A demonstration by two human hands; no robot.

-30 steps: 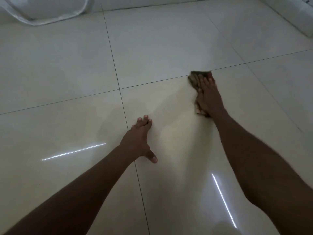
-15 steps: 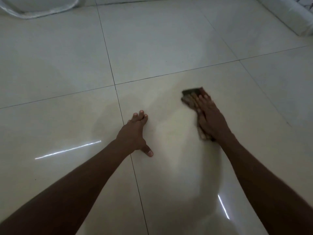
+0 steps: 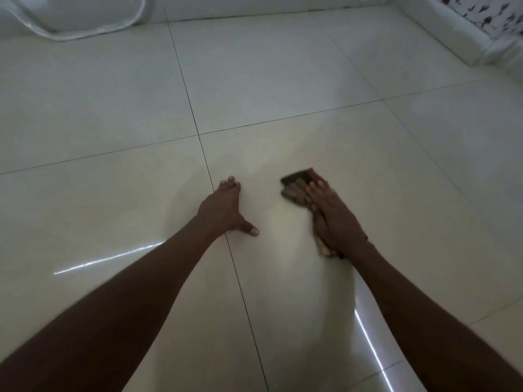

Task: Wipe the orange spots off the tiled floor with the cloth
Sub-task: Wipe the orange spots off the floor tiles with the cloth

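Observation:
A brownish cloth (image 3: 294, 188) lies flat on the pale glossy tiled floor (image 3: 283, 94), blurred by motion. My right hand (image 3: 334, 219) presses down on it with fingers extended; the cloth shows past the fingertips and a strip of it near the wrist. My left hand (image 3: 226, 207) rests flat on the floor to the left of the cloth, straddling a grout line, fingers together and thumb out, holding nothing. I can make out no orange spots on the tiles around the hands in this dim light.
A white raised ledge (image 3: 441, 29) runs along the far right. A clear plastic-looking object (image 3: 85, 21) sits at the top left against the far wall base. Bright light streaks reflect on the floor near both forearms.
My right hand has dragged the cloth toward me and leftward, from the grout line down into the middle of the tile. My left hand stays planted in the same spot.

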